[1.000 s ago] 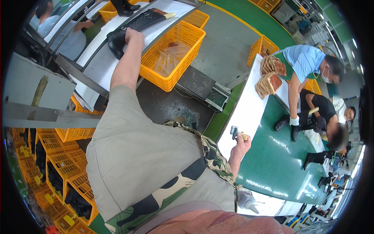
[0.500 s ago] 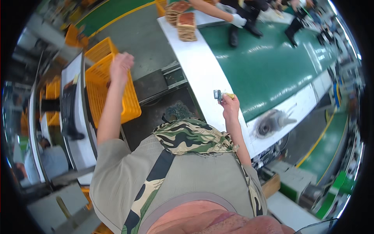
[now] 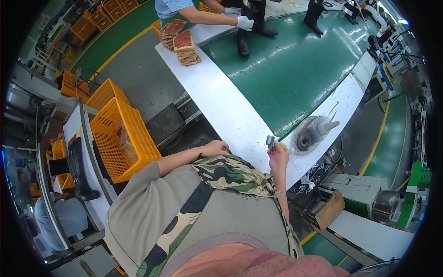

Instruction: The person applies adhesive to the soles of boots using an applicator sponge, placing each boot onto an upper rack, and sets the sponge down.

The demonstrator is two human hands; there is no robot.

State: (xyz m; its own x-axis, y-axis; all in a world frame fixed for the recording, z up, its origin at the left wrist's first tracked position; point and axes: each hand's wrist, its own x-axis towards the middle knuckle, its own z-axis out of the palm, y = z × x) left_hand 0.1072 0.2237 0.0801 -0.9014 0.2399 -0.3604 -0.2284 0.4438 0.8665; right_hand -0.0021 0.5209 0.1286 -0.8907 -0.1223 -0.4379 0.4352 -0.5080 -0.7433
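My right hand is closed on what looks like a small brush, with a grey head and a yellowish handle mostly covered by my fingers. It is over the white tabletop border, left of a translucent bottle with a pale pointed nozzle, lying on a stained patch. My left hand is at my waist, beside the camouflage apron and close to the table's near edge. Its fingers bend down and away, so their tips are hidden; nothing shows in it.
A yellow plastic crate stands to my left. Beyond it a black boot lies on a white shelf. Stacked brown pieces sit at the table's far left corner. A co-worker's white-gloved hand holds a black boot on the green surface.
My left hand has come from above the yellow crate rightward and down to my waist. My right hand, still holding the brush, is nearer the bottle. The whole view has shifted.
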